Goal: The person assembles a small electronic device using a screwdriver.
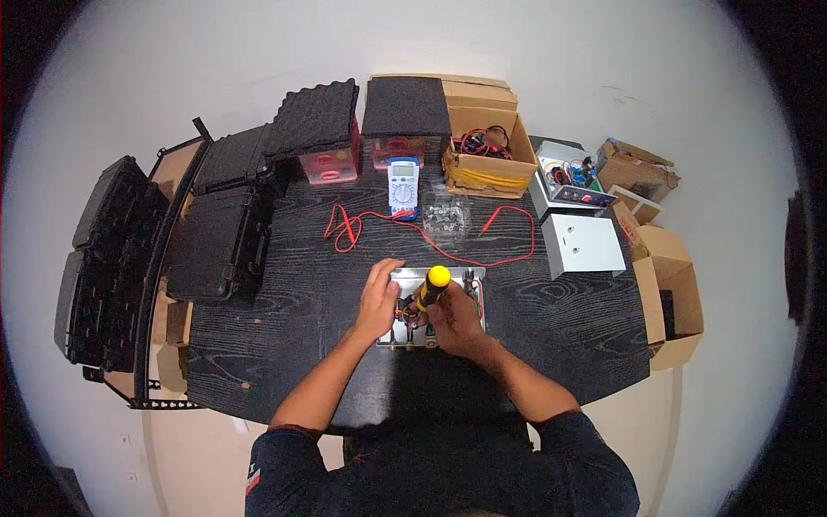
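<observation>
on the near middle of the dark wood-grain table [284, 345] lies a shallow metal panel [469, 277], silver-grey and rectangular, with small dark parts and red, green and yellow wires on its face and a row of brass-coloured fittings along its near edge. the left hand [377, 302] lies flat on the panel's left part, fingers together and stretched forward, thumb out toward the middle. the right hand [454, 319] is clamped around a screwdriver [433, 286] with a yellow, rounded handle end and a black grip; the tool stands nearly upright, tilted a little to the right, its tip down among the wiring where it cannot be made out. much of the panel's middle is hidden by the two hands.

just beyond the panel a red test lead [362, 220] loops across the table and runs up to a blue and white digital multimeter [403, 187] lying face up. beside the meter sits a clear plastic box [445, 215] of small parts. farther back stand two red containers under black foam pads [319, 116], and an open cardboard box [487, 159] holding cables. to the right is a grey metal enclosure [584, 244] with its lid shut, and behind it an open one [564, 177] full of wiring. black hard cases [220, 241] lie open on the left.
</observation>
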`<act>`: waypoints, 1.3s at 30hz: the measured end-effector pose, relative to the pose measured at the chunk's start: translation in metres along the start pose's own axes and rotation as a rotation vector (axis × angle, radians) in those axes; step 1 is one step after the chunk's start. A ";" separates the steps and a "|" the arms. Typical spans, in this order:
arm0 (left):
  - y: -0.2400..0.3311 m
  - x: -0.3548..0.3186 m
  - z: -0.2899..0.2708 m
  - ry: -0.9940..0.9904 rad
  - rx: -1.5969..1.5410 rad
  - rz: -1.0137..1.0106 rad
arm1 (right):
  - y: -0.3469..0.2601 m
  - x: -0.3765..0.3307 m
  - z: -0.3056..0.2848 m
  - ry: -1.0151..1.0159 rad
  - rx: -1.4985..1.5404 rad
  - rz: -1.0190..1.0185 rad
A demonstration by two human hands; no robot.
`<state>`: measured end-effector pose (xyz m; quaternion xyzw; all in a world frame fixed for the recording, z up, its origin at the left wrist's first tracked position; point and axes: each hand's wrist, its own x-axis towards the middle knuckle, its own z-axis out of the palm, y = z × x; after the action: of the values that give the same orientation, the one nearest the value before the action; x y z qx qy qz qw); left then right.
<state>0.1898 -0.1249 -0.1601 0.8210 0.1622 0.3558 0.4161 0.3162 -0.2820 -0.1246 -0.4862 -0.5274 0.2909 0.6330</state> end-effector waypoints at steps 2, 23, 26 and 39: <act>-0.001 0.000 0.000 -0.002 0.002 -0.002 | -0.007 0.001 0.001 -0.018 -0.008 0.016; -0.002 0.000 0.000 -0.008 0.004 -0.019 | -0.008 0.016 -0.008 -0.211 -0.060 0.046; 0.000 -0.002 0.000 -0.011 0.006 -0.032 | -0.014 0.017 -0.008 -0.331 -0.072 0.199; -0.004 -0.003 -0.003 0.000 0.015 0.003 | -0.042 0.037 -0.031 0.469 0.450 0.069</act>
<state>0.1859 -0.1227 -0.1630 0.8243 0.1639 0.3553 0.4092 0.3500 -0.2736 -0.0707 -0.4054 -0.2730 0.3016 0.8186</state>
